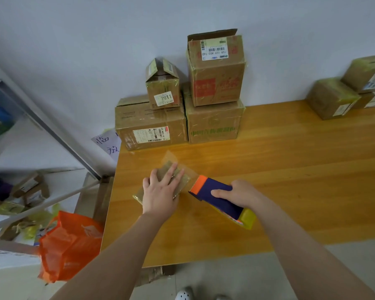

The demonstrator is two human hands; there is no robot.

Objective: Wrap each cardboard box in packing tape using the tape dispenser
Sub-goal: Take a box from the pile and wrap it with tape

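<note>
A small flat cardboard box [183, 182], shiny with tape, lies on the wooden table [290, 169]. My left hand [160, 191] presses flat on top of it with straight fingers. Just to its right, my right hand [238, 194] grips a purple tape dispenser [217, 191] with an orange front edge and a yellow roll at its back. A strip of clear tape [189, 171] runs from the dispenser's front over the box, and a loose tape end [170, 156] sticks up at the box's far corner.
Stacked cardboard boxes [214, 118] stand against the wall at the table's back, with more boxes [333, 98] at the far right. An orange plastic bag [69, 245] hangs left of the table, beside a metal shelf [52, 131] with parcels.
</note>
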